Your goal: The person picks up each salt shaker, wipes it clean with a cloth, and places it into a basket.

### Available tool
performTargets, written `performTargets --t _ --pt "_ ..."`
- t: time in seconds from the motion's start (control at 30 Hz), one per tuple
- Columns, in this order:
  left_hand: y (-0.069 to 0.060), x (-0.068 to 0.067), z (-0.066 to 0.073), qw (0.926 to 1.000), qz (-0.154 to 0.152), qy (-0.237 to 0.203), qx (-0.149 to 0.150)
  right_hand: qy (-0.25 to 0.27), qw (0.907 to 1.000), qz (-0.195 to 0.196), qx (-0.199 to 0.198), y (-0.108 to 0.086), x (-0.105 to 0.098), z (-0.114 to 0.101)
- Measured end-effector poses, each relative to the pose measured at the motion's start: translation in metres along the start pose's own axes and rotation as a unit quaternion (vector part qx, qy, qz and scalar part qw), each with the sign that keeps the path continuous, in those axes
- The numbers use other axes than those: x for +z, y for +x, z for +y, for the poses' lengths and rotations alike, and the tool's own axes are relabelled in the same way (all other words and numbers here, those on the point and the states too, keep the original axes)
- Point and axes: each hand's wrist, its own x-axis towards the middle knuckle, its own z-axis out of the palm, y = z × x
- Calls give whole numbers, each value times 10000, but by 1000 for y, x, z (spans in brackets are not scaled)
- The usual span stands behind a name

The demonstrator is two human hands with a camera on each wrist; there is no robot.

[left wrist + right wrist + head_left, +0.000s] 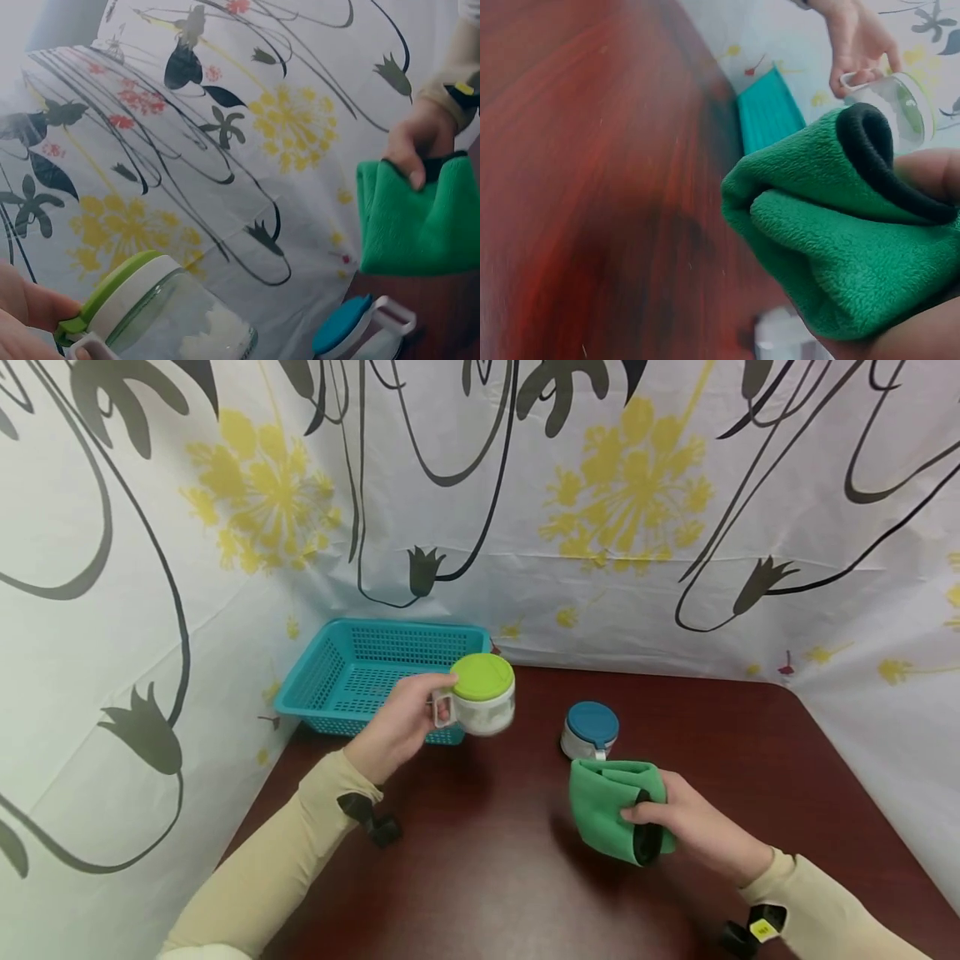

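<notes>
Green blk-trimmed cloth [606,810], folded, pinched in R grip [703,832]; L grip [401,723] holds lime-lidded jar [484,697], prob. glass.

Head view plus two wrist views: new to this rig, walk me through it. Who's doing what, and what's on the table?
There is no robot: the left grip and the right grip are a person's own bare hands. The wide picture is taken from the head, looking forward and down; the other two are taken from the wrists, each looking at that hand's work. On the dark red table sit a blue basket, at the far left, and a jar with a blue lid. The left grip holds a handled jar with a green lid, up off the table. The right grip holds a folded green cloth. Behind everything is a patterned sheet.
</notes>
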Motion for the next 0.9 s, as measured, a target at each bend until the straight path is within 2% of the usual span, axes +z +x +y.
performTargets --t 0.13,0.23,0.3,0.4,0.47,0.57,0.73,0.9 --pt "9 -12 9 9994 280 -191 116 -904 9957 177 -97 -5 -10 -5" --pt "16 -22 13 9980 511 -320 172 -1558 9867 287 -355 -9 -18 -9" --pt "21 -28 14 9972 626 -363 199 -2095 9752 317 -639 -12 -22 -11" --pt "29 -38 15 9959 765 -428 211 -2915 9494 428 -1087 -18 -28 -15" --pt "36 -44 15 9951 836 -488 219 -3272 9355 494 -1241 -23 -31 -18" --pt "45 -54 16 9933 1001 -532 216 -3543 9247 624 -1246 -29 -37 -19" --pt "60 -70 16 9900 1326 -408 267 -3735 9174 815 -1105 -36 -48 -16" --pt "76 -86 13 9873 1520 -350 304 -4094 8995 1077 -1081 -42 -56 -14"
